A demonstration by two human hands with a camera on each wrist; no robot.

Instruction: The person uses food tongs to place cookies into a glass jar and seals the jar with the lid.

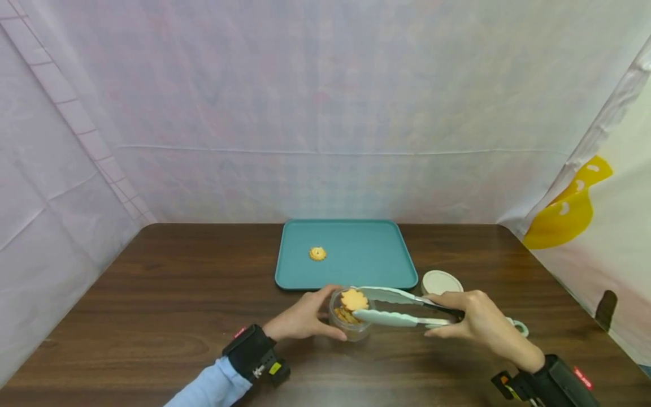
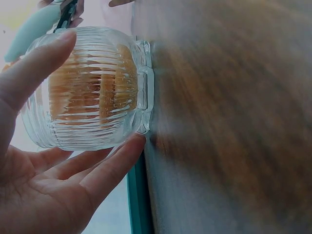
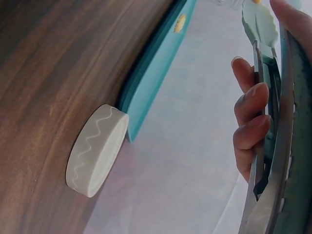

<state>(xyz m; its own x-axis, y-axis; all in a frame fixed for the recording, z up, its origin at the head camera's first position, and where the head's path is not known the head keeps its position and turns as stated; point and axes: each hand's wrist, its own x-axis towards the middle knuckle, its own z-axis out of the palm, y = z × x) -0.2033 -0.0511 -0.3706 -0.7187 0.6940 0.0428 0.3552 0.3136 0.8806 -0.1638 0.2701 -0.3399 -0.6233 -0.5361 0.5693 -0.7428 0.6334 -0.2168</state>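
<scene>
A ribbed clear glass jar (image 2: 92, 92) of cookies stands on the table, and my left hand (image 1: 307, 315) holds it, thumb on one side and fingers on the other. My right hand (image 1: 475, 319) grips mint-tipped tongs (image 1: 394, 318) around their arms. At the jar's mouth the tong tips lie on either side of a flower-edged cookie (image 1: 354, 299); whether they pinch it I cannot tell. More cookies (image 1: 347, 315) lie lower in the jar. Another round cookie (image 1: 317, 254) rests on the teal tray (image 1: 366, 249) behind the jar.
A white round lid (image 3: 97, 151) with a wavy line on its side lies by the tray's near right corner. The brown wooden table (image 1: 152, 311) meets a pale cloth backdrop (image 1: 315, 113) behind the tray. More cloth hangs at both sides.
</scene>
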